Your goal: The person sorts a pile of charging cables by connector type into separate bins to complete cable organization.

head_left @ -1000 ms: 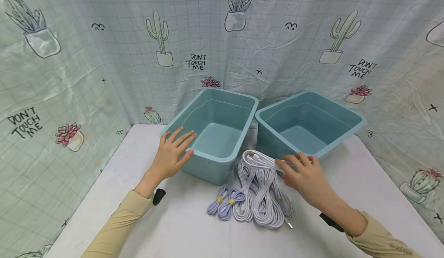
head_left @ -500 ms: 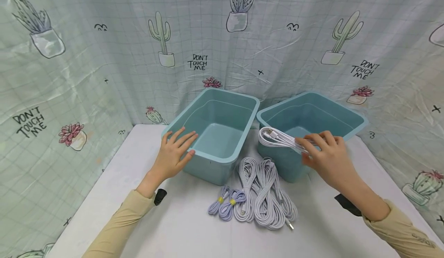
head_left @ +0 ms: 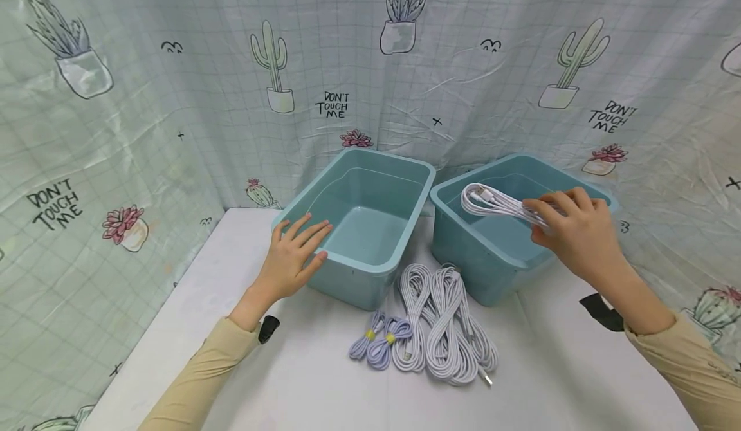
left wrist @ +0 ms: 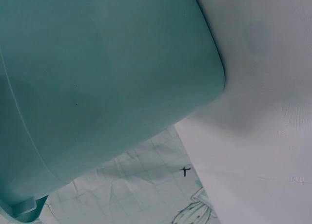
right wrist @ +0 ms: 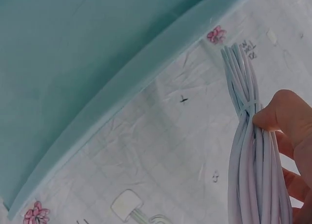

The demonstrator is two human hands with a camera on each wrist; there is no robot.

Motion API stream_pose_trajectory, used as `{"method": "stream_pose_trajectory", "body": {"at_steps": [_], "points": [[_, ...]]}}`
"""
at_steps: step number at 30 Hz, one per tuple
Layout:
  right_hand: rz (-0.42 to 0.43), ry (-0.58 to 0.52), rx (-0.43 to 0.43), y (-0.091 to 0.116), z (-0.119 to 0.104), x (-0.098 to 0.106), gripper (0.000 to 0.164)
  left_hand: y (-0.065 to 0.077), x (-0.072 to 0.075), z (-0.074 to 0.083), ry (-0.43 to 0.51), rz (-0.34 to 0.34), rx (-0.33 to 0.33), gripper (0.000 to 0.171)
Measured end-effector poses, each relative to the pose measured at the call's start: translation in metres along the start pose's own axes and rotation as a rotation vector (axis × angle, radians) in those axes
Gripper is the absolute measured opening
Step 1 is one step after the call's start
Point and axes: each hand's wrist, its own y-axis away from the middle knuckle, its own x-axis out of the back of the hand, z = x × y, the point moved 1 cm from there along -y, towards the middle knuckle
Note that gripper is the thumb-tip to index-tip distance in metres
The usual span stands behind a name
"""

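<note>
My right hand (head_left: 579, 225) pinches a coiled white USB cable (head_left: 496, 201) and holds it above the opening of the right blue-green bin (head_left: 480, 238). In the right wrist view, thumb and fingers grip the bundled cable (right wrist: 251, 151) near its tied middle. My left hand (head_left: 294, 257) rests with fingers spread over the near left corner of the left bin (head_left: 361, 265). The left wrist view shows that bin's outer wall (left wrist: 112, 73), but not the hand. Several coiled white cables (head_left: 446, 328) lie in front of the bins.
Two small lilac cable coils (head_left: 369, 344) with yellow ties lie left of the white ones. A metal plug (head_left: 486, 377) points toward the front. The white table (head_left: 324, 386) ends against a cactus-print curtain (head_left: 347, 51) behind and at both sides.
My right hand has lifted the white cable off the pile and carried it up and right, over the right bin. The left hand has kept its place on the left bin.
</note>
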Motion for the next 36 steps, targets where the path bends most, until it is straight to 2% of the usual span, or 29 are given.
{"method": "stream_pose_trajectory", "body": {"at_steps": [6,8,10,16,24,31,36], "points": [[-0.043,0.001,-0.019,-0.005,0.012,-0.003,0.026,0.0,0.001,0.0,0.008,-0.009,0.008,0.06],[-0.041,-0.002,-0.017,-0.007,0.016,-0.004,0.038,0.0,0.001,0.0,0.008,-0.015,0.011,0.06],[-0.038,-0.007,-0.015,-0.008,0.021,-0.007,0.042,0.0,0.001,0.0,0.006,-0.014,0.011,0.06],[-0.064,-0.018,-0.037,-0.011,0.036,-0.016,0.042,0.0,0.001,0.001,0.003,-0.003,0.003,0.059],[-0.162,0.007,-0.085,-0.016,0.053,-0.028,0.039,0.0,-0.001,0.0,-0.002,0.001,0.007,0.059],[-0.23,-0.01,-0.059,-0.016,0.066,-0.039,0.038,0.0,0.0,0.001,0.002,0.0,0.01,0.061],[-0.25,-0.011,-0.006,-0.015,0.074,-0.046,0.038,0.0,0.001,0.001,0.006,-0.004,0.012,0.06]]}}
